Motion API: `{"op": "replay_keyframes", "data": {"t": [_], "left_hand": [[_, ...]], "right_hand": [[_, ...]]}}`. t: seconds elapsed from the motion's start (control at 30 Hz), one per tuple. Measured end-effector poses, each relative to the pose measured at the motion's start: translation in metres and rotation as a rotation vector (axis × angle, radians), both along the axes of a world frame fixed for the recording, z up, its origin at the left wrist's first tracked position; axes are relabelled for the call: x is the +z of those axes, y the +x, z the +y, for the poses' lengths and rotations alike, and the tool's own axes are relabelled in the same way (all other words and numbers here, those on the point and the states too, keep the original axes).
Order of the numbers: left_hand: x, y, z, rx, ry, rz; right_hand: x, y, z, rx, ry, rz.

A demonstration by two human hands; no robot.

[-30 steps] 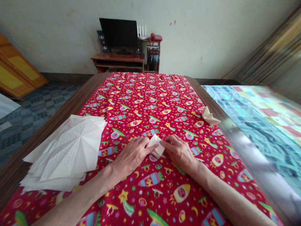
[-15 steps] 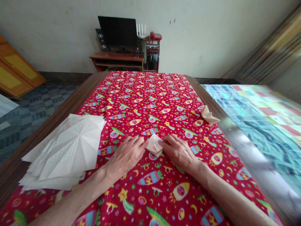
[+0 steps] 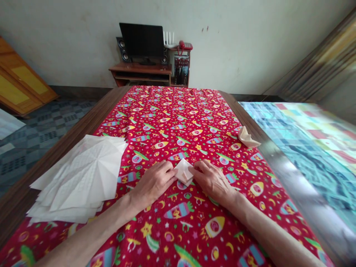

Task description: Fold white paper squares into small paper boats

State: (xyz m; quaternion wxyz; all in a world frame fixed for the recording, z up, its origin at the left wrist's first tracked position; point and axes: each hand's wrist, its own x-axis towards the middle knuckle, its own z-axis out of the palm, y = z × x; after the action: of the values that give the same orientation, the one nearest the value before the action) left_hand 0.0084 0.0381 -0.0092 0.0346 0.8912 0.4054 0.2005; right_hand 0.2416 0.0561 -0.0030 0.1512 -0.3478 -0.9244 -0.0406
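A small folded piece of white paper (image 3: pixel 184 171), roughly diamond-shaped with several layers, lies on the red patterned cloth (image 3: pixel 178 122) between my two hands. My left hand (image 3: pixel 158 179) is closed, its thumb and fingertips pinching the paper's left corner. On the opposite side, my right hand (image 3: pixel 211 178) is closed with thumb and forefinger on the right corner. The undersides of the fingers are hidden. To the left lies a stack of creased white paper sheets (image 3: pixel 83 178). A folded paper shape (image 3: pixel 247 138) with raised points rests near the cloth's right edge.
The cloth covers a brown wooden table (image 3: pixel 102 107). Beyond it, against the wall, a monitor (image 3: pixel 141 40) stands on a small desk (image 3: pixel 141 70) beside a red telephone (image 3: pixel 185 45). A bed with a checkered cover (image 3: pixel 300 148) is at right, a wooden cabinet (image 3: pixel 25 78) at left.
The camera view has shifted slightly. The fingers of my left hand have curled in more at the paper's left corner. The folded paper stays in nearly the same place between my hands.
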Motion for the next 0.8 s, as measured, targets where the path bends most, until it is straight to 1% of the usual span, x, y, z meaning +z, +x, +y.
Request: {"op": "replay_keyframes", "data": {"t": [0.13,0.17,0.23,0.33,0.47,0.57,0.67,0.8], "left_hand": [[-0.008,-0.001,0.006,0.006,-0.067,-0.283],[-0.010,-0.001,0.006,0.010,-0.090,-0.328],[-0.012,-0.002,0.006,0.014,-0.129,-0.355],[-0.012,-0.001,0.006,0.004,-0.119,-0.285],[-0.008,0.000,0.004,-0.034,-0.028,-0.128],[-0.003,0.002,0.002,-0.087,0.007,-0.034],[0.000,0.003,0.002,-0.129,0.000,0.050],[0.000,0.003,0.002,-0.138,-0.026,0.072]], "right_hand": [[-0.003,0.003,0.002,0.066,0.079,0.103],[-0.004,0.004,0.002,0.075,0.074,0.128],[-0.005,0.005,0.003,0.093,0.033,0.177],[-0.008,0.005,0.004,0.115,-0.046,0.226],[-0.010,0.005,0.005,0.121,-0.096,0.232],[-0.011,0.005,0.005,0.122,-0.111,0.245],[-0.011,0.004,0.005,0.134,-0.104,0.252],[-0.010,0.003,0.005,0.140,-0.083,0.254]]}}
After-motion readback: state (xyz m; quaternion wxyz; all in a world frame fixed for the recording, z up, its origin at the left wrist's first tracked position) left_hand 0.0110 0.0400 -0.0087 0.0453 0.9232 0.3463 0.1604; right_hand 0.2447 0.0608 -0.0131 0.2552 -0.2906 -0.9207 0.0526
